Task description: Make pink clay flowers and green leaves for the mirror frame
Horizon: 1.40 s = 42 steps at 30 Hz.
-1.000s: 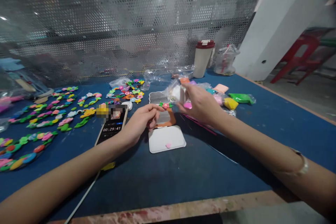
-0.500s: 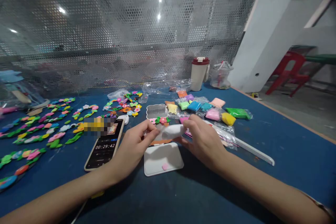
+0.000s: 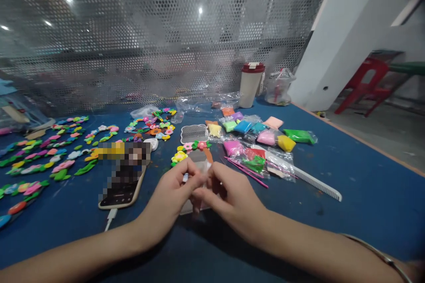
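My left hand (image 3: 179,190) and my right hand (image 3: 232,199) meet at the middle of the table, fingers curled and pinching. Between them shows a bit of a white clay packet (image 3: 205,167), clear plastic at its edge, mostly hidden by the fingers. Under the hands lies a white tray (image 3: 186,208), largely covered. Just beyond is a frame decorated with clay flowers (image 3: 179,156), pink, yellow and green, with a brown strip on its right side.
Left of my hands lie a charging phone (image 3: 126,181) and several flower-decorated clay frames (image 3: 63,166). To the right are bagged coloured clays (image 3: 244,127), pink sticks (image 3: 247,172) and a white comb (image 3: 317,183). A lidded cup (image 3: 250,86) stands behind.
My hands have come together and slightly lower, covering the tray and most of the white packet. The view has shifted a little, and the yellow flowers on the near frame now show.
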### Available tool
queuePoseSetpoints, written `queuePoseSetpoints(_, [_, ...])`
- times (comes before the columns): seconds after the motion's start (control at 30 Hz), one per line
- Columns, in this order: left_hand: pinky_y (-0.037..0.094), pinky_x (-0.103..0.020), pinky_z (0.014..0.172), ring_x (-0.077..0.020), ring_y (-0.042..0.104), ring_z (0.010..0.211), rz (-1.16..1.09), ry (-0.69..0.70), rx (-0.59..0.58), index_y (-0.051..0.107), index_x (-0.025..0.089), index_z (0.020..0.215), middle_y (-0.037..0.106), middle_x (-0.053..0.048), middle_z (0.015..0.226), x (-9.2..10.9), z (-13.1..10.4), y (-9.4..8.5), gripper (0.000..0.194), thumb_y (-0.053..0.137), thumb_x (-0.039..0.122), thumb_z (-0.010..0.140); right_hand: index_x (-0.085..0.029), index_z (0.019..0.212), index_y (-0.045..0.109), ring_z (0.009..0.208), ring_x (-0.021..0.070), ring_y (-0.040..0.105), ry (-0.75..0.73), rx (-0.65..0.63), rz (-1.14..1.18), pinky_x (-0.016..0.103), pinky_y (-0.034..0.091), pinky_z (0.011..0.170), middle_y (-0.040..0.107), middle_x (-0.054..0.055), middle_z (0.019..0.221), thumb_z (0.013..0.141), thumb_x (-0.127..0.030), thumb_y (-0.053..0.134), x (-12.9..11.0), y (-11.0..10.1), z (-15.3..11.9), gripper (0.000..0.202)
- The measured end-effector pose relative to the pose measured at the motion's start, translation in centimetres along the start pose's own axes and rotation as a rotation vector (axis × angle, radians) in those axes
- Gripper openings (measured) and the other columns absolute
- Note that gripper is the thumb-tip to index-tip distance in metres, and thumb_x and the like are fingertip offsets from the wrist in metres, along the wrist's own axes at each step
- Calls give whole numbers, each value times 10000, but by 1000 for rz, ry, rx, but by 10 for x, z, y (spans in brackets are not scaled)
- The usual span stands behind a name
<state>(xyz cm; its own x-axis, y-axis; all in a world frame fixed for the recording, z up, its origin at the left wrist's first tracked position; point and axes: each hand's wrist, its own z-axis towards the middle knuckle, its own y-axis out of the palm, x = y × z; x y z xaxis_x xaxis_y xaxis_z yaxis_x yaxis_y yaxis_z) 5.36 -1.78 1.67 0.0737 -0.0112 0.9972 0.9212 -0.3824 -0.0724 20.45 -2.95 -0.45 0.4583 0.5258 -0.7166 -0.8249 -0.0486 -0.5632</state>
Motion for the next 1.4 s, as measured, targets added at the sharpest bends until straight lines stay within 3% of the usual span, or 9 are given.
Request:
queuePoseSetpoints(0.13, [319,-182,433,-72,402,451,84,-48,-36,426,184,658,448,71,557,-4,0,-1,270,588,354,792,-184,695,455,547,91,436,8,-42,86,190,339,486,505,-37,635,804,-294,596,3,-1,2,210])
queuePoseSetpoints(0.27, [273,-194,473,-81,342,497,116,31,-87,440,182,661,387,67,561,-4,0,-5,277,527,379,835,-174,684,498,624,102,469,-71,-97,140,202,373,569,535,-16,686,864,-237,514,6,-8,3,192])
queuePoseSetpoints(0.47, [247,-210,484,-86,310,507,73,53,-112,439,187,686,369,63,576,-5,-1,-7,290,444,394,890,-182,635,444,604,94,430,-17,-118,259,200,350,557,461,-38,633,887,-255,470,2,-10,5,263])
queuePoseSetpoints(0.63, [283,-227,519,-105,329,518,136,16,-170,394,205,708,365,63,549,-1,-6,-6,294,343,393,929,-187,703,435,627,102,435,-33,-116,294,218,368,578,472,-22,687,879,-241,443,2,-9,3,185])
queuePoseSetpoints(0.77, [317,-237,554,-115,364,563,277,82,-232,402,205,724,389,48,609,3,-8,-4,279,319,370,934,-195,688,401,593,98,410,-27,-94,313,213,351,545,441,-35,661,834,-313,529,3,-8,0,227])
queuePoseSetpoints(1.0, [332,-249,602,-117,400,576,461,114,-249,386,202,697,422,46,595,6,-9,-5,303,265,326,945,-187,682,407,624,103,416,-98,-158,264,214,354,587,440,-20,681,920,-254,353,6,-13,2,253])
queuePoseSetpoints(1.23, [286,-214,538,-100,356,591,523,173,-246,415,196,730,413,64,658,13,-5,-7,245,527,382,842,-177,699,443,613,96,420,-172,-51,220,206,333,576,464,-18,670,906,-198,407,7,-12,0,211])
queuePoseSetpoints(1.4, [297,-191,534,-83,357,584,337,140,-315,417,177,669,404,54,650,16,-1,-11,282,460,341,895,-177,639,406,583,84,371,-88,-226,352,201,308,542,406,-36,632,911,-235,419,3,-24,6,278])
